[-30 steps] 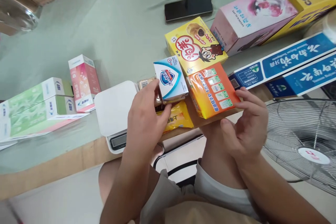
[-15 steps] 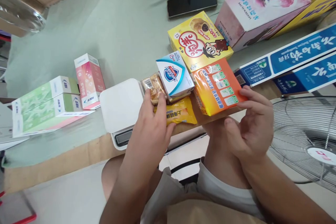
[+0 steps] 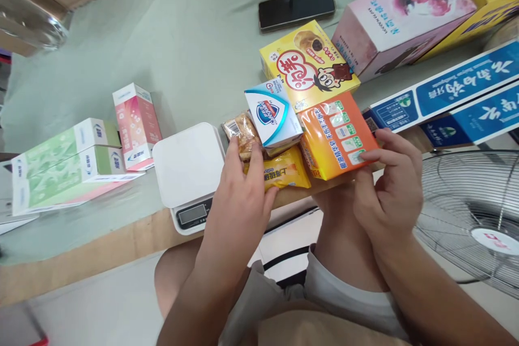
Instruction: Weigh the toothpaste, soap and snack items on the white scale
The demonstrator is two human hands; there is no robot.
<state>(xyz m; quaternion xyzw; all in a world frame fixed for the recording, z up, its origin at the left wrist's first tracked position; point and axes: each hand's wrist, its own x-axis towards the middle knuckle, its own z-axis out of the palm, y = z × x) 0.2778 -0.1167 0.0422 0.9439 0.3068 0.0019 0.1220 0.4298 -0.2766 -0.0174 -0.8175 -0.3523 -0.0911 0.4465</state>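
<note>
Pressing lightly with the fingertips seems the best way to handle the clear-wrapped packet (image 3: 243,127), since its film may slip; a corner-only touch should likewise spare the orange pack (image 3: 336,132) from creasing. Well left of the left hand (image 3: 241,197) lie 2 green boxes (image 3: 60,151), then a pink box (image 3: 138,124) and, just beside it, a white scale (image 3: 188,165). The left hand is loosely spread, 2 fingertips at the near edge of the clear-wrapped packet, which lies just beyond them. Right of its thumb lies a yellow packet (image 3: 288,168). The right hand (image 3: 389,192) is half curled, thumb and index finger at the near corner of the orange pack, just to its left; whether they pinch is unclear.
</note>
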